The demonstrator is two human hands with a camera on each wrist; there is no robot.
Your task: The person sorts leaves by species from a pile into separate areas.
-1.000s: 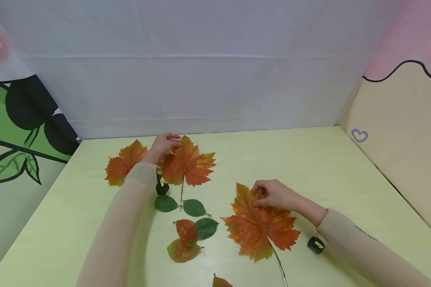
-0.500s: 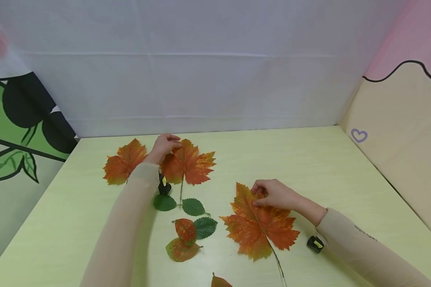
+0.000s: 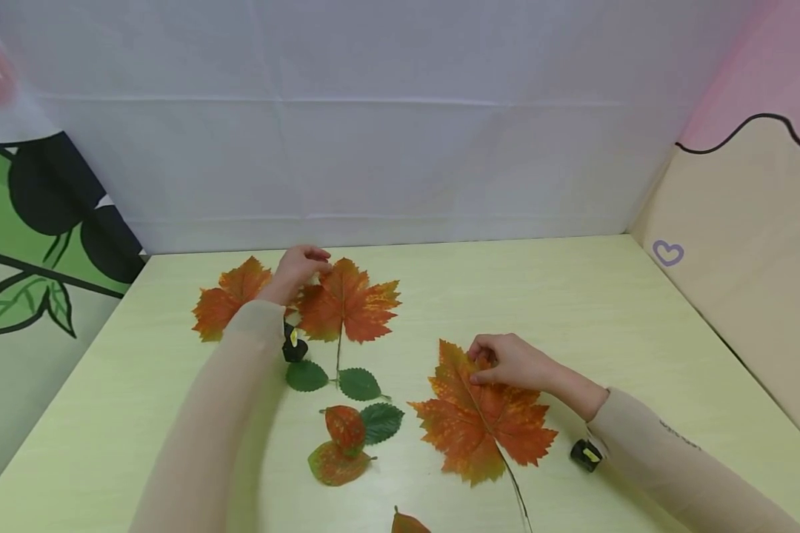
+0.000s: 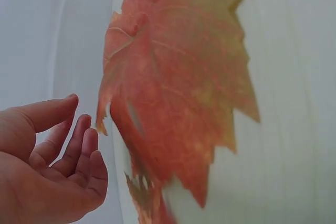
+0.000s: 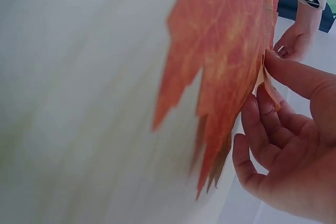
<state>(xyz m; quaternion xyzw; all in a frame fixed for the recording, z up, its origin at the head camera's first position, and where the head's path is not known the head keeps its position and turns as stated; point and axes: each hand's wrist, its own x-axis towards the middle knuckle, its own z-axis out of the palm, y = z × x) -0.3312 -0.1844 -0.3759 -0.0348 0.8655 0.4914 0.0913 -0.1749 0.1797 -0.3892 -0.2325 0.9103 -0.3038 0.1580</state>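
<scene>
In the head view, an orange maple leaf (image 3: 356, 303) lies flat at the back middle, its thin stem toward the front. My left hand (image 3: 300, 268) hovers at its upper left edge. The left wrist view has this hand (image 4: 63, 166) with loose, bent fingers beside the leaf (image 4: 184, 77), a gap between thumb and fingertips. My right hand (image 3: 510, 363) pinches the upper edge of a second maple leaf (image 3: 470, 422) between thumb and fingers. From the right wrist, the thumb (image 5: 294, 72) presses on that leaf (image 5: 220, 40) with fingers behind it.
Another maple leaf (image 3: 230, 303) lies at the back left, partly behind my left arm. Green leaves (image 3: 360, 385) and red-green ones (image 3: 340, 465) lie in the front middle, with a leaf tip (image 3: 410, 524) at the bottom edge. A white cloth wall (image 3: 400, 170) stands behind the table.
My left hand has let go of the back maple leaf's tip and drawn slightly left. The right hand stays on its leaf.
</scene>
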